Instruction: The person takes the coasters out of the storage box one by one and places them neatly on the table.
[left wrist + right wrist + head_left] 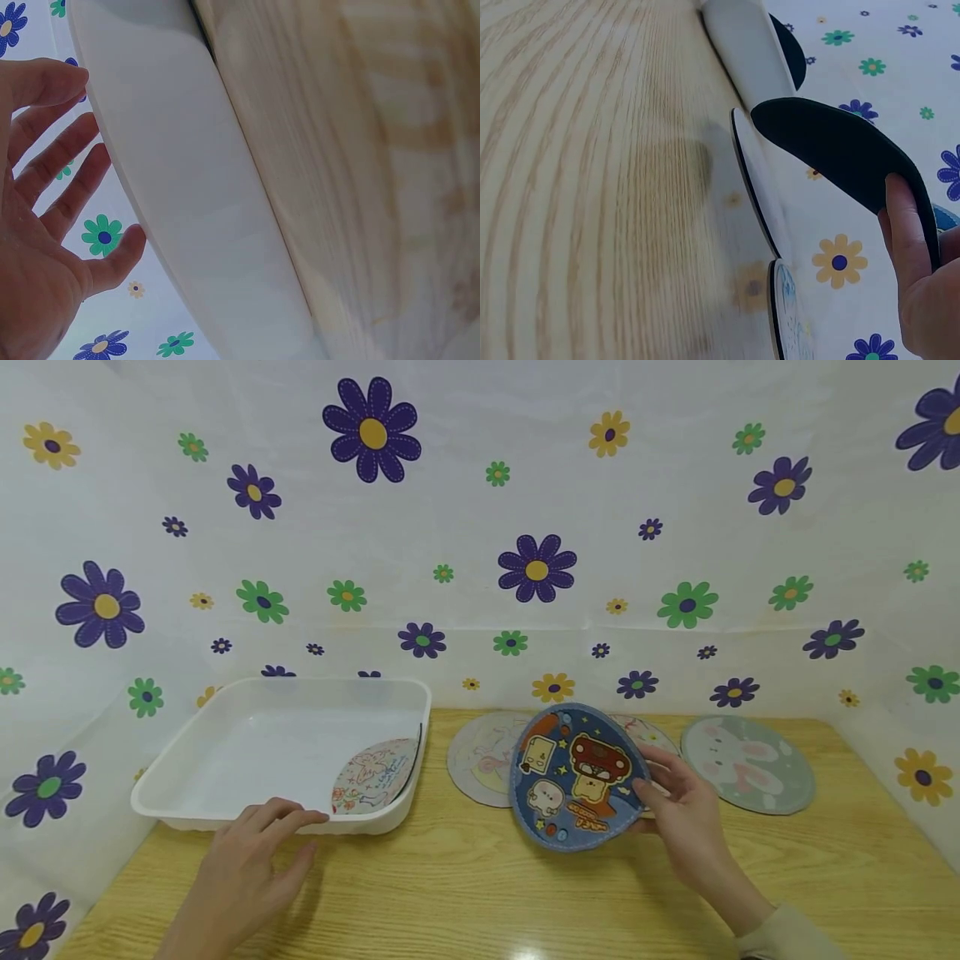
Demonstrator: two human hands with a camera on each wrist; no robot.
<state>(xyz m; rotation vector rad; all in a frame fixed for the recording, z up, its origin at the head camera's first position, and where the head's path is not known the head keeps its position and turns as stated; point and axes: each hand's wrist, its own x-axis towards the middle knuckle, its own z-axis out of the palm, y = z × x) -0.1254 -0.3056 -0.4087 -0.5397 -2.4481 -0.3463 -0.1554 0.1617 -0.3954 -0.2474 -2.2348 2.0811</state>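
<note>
My right hand pinches the right edge of a round blue mouse pad printed with cartoon figures. Held above the table, the pad is tilted and bent; its dark underside shows in the right wrist view, where the right hand is at its edge. A white plastic tray stands on the left, and a pale mouse pad with red drawings leans in its front right corner. The loosely extended fingers of my left hand touch the tray's near rim, also seen beside the left hand in the left wrist view.
Behind the held pad, a pale round pad and a pinkish one lie partly hidden on the wooden table. A green rabbit pad lies to the right. A flowered cloth hangs behind.
</note>
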